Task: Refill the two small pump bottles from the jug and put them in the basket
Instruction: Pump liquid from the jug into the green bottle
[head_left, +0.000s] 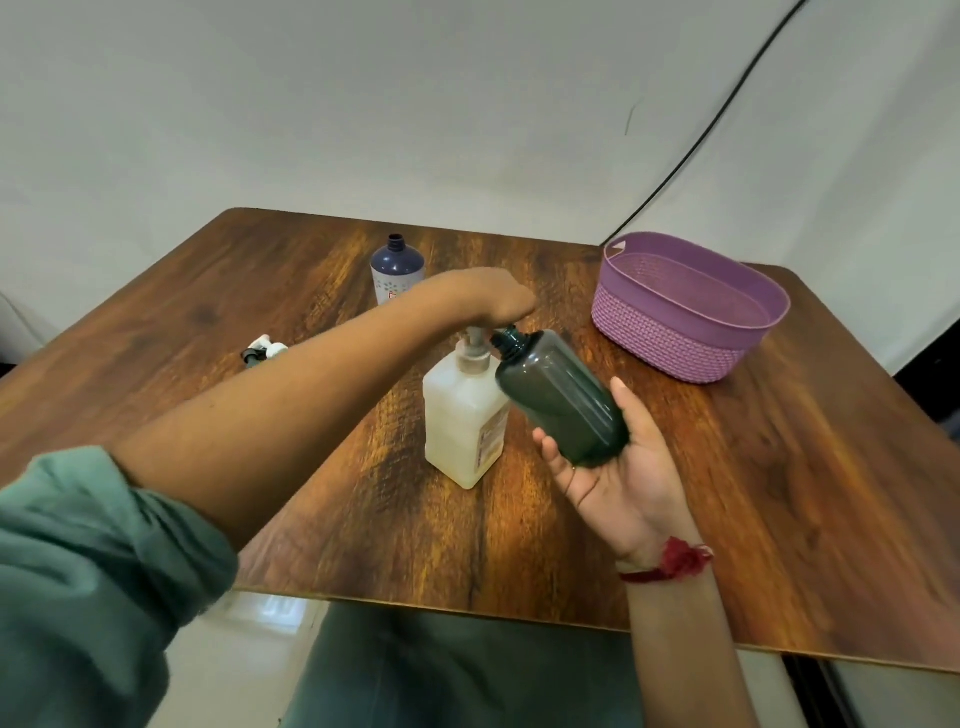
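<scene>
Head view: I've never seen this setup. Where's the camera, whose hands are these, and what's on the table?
No machine: a person wears the camera on the head, looking down at both hands. The left hand curls over the pump of the white jug. The right hand holds a tilted green bottle, its open neck by the pump's spout. On the table also stand an uncapped blue bottle and a purple basket; loose pump tops lie at the left.
</scene>
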